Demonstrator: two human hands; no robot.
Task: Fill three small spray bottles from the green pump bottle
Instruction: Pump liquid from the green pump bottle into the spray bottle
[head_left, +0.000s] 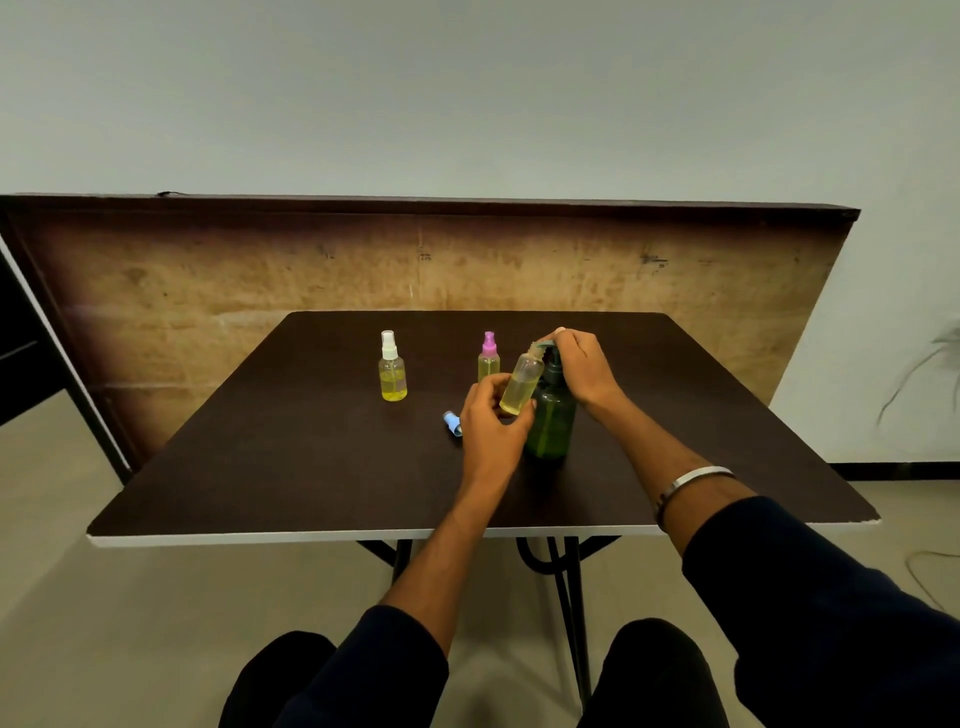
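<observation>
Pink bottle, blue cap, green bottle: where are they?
Pink bottle (488, 368): head view, on its clear body.
Blue cap (452, 423): head view, on its side.
Green bottle (553, 421): head view, on its body.

A dark table (311, 467) stands before a worn brown board (260, 270) leaning against a pale wall (467, 93).
</observation>
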